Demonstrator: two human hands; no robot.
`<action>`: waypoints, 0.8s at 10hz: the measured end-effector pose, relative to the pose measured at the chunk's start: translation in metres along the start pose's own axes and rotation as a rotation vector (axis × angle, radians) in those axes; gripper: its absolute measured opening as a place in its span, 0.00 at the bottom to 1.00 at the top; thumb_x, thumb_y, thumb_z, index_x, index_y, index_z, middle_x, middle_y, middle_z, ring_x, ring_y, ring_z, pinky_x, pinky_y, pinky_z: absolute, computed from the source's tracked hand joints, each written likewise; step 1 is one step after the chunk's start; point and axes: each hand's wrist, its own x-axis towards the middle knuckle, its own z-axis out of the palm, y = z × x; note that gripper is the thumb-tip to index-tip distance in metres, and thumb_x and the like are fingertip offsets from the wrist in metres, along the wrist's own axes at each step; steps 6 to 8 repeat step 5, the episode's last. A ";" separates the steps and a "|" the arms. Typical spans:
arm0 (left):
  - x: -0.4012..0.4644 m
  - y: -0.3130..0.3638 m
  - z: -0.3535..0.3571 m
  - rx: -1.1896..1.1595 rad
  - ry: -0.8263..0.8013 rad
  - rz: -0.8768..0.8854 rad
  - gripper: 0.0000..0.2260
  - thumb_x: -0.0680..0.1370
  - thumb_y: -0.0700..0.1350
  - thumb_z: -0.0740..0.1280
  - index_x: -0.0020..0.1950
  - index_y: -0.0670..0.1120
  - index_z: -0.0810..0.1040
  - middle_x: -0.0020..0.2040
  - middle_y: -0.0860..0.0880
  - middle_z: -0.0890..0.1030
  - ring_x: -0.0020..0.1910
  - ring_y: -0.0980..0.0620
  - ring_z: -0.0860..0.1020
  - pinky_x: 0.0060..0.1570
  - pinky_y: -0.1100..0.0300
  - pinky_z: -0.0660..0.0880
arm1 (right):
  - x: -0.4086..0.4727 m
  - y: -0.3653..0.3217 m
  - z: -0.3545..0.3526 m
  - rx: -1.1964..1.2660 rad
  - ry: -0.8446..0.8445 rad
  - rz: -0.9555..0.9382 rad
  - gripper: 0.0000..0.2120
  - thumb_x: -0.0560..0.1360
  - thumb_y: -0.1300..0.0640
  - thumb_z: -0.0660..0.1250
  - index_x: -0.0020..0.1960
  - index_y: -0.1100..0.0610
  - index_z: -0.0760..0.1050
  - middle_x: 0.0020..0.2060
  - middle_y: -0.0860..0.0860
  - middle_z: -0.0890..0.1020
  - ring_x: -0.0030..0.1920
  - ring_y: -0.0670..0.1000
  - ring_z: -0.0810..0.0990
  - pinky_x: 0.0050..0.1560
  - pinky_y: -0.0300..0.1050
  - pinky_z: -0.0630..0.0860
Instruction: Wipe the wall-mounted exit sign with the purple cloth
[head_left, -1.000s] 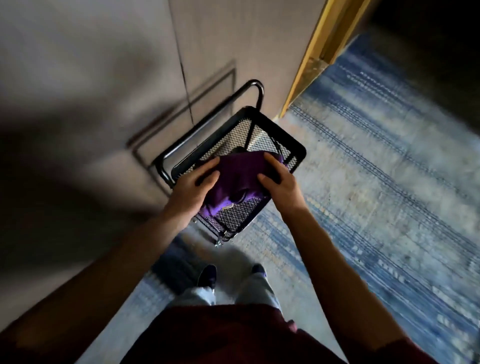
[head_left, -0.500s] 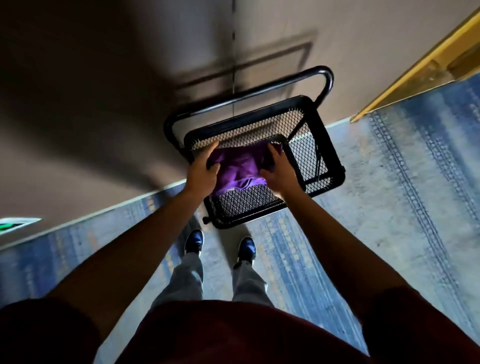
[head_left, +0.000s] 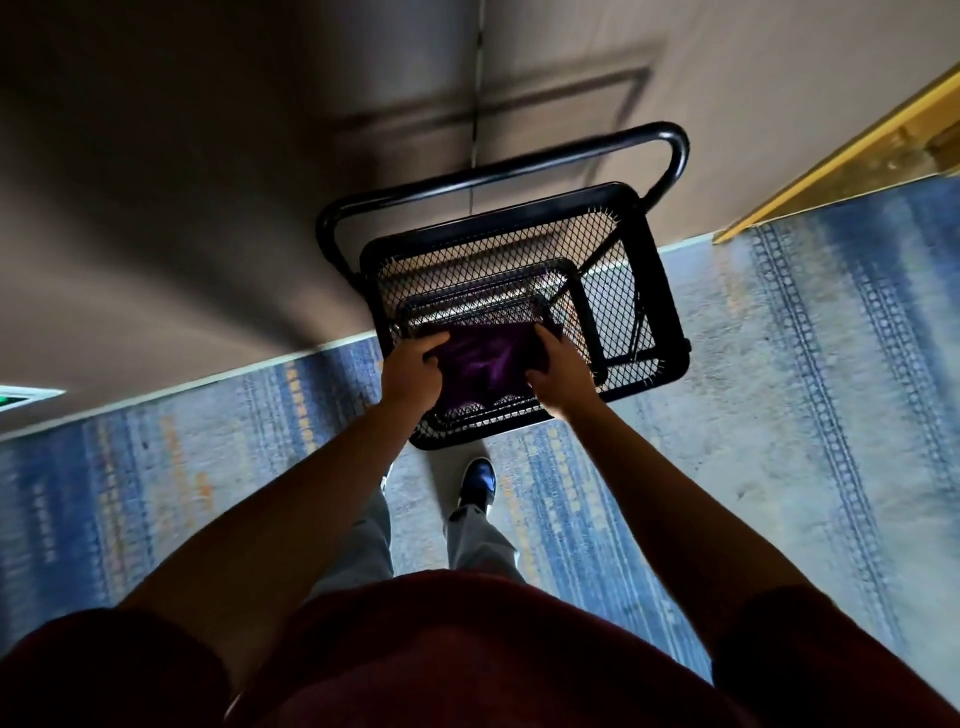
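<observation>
The purple cloth is stretched between both my hands over the near end of a black mesh cart. My left hand grips its left edge and my right hand grips its right edge. A green and white lit sign shows low on the wall at the far left edge, mostly cut off by the frame.
The cart stands against a beige wall, its black handle bar on the wall side. A gold door frame is at the upper right. Blue patterned carpet covers the floor. My feet are just below the cart.
The view has swung left and tilted down, so the cart now sits centred. Both hands have stayed on the cloth and spread it wider and lower over the cart.
</observation>
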 end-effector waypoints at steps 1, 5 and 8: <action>0.001 0.001 0.001 0.010 -0.027 -0.012 0.21 0.81 0.35 0.61 0.69 0.51 0.80 0.69 0.41 0.79 0.58 0.37 0.82 0.56 0.48 0.80 | -0.003 0.004 0.000 0.049 -0.007 0.022 0.34 0.79 0.66 0.67 0.81 0.54 0.61 0.73 0.61 0.71 0.71 0.62 0.74 0.71 0.59 0.75; 0.000 0.011 -0.031 0.186 0.060 0.084 0.15 0.78 0.46 0.70 0.64 0.45 0.83 0.68 0.46 0.78 0.63 0.44 0.79 0.61 0.55 0.73 | -0.002 0.000 -0.024 0.234 0.166 0.057 0.30 0.80 0.60 0.69 0.79 0.54 0.63 0.74 0.56 0.75 0.60 0.57 0.83 0.53 0.45 0.79; 0.000 0.011 -0.031 0.186 0.060 0.084 0.15 0.78 0.46 0.70 0.64 0.45 0.83 0.68 0.46 0.78 0.63 0.44 0.79 0.61 0.55 0.73 | -0.002 0.000 -0.024 0.234 0.166 0.057 0.30 0.80 0.60 0.69 0.79 0.54 0.63 0.74 0.56 0.75 0.60 0.57 0.83 0.53 0.45 0.79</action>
